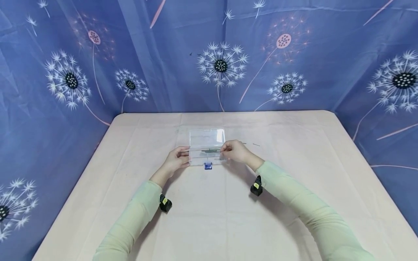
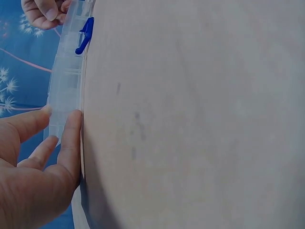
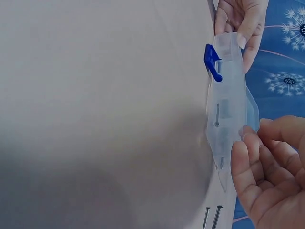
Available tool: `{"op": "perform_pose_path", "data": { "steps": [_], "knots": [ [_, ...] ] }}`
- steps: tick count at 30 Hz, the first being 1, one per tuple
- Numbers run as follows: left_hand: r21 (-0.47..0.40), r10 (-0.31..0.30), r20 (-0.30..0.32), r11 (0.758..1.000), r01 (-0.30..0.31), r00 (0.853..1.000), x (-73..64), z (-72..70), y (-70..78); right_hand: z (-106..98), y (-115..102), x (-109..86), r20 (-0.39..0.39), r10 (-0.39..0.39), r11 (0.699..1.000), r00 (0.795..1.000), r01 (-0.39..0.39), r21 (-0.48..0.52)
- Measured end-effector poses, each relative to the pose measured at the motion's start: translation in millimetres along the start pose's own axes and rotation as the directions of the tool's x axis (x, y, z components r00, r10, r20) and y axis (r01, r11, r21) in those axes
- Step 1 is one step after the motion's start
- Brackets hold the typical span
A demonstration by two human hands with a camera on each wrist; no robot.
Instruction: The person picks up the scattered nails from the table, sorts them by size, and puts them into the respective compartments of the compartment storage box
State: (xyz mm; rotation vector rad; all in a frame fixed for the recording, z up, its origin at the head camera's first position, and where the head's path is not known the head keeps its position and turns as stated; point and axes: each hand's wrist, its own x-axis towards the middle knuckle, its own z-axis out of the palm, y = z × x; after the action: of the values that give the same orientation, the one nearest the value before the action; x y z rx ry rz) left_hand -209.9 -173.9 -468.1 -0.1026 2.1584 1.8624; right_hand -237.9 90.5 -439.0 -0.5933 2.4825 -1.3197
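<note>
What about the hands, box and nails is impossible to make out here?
Count of nails in the box: head view, too small, bunched together.
Whether the right hand pinches a nail: right wrist view, its own fingers hide that.
Lower ends of two loose nails: right wrist view, cut off by the bottom edge.
Right wrist: left wrist view, beyond the top edge.

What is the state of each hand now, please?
Left hand: holding the clear box.
Right hand: curled; whether it holds anything cannot be told.
</note>
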Motion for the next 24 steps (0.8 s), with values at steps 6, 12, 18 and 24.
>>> {"op": "perform_pose_path", "data": {
  "steps": [6,12,18,24],
  "knots": [
    [-0.004,0.001,0.006,1.000,-0.001,1.000,0.2,0.8,2.6,-6.6,2.3,-10.5,-0.045,-0.069,0.996,0.997,0.066,-0.060],
    [0.002,0.000,0.007,1.000,0.000,1.000,-1.2,1.2,2.2,-16.6,3.2,-23.3,-0.042,-0.094,0.990,0.995,0.089,-0.112],
    [-0.003,0.004,0.003,1.000,-0.004,1.000,-2.1,0.1,1.3,-31.4,3.8,-35.8,-0.050,-0.060,0.984,0.997,0.051,-0.173],
    [-0.008,0.000,0.007,1.000,0.000,1.000,-2.5,0.4,1.2,-43.9,11.0,-49.3,-0.065,-0.068,0.973,0.996,0.052,-0.223]
  ]
}}
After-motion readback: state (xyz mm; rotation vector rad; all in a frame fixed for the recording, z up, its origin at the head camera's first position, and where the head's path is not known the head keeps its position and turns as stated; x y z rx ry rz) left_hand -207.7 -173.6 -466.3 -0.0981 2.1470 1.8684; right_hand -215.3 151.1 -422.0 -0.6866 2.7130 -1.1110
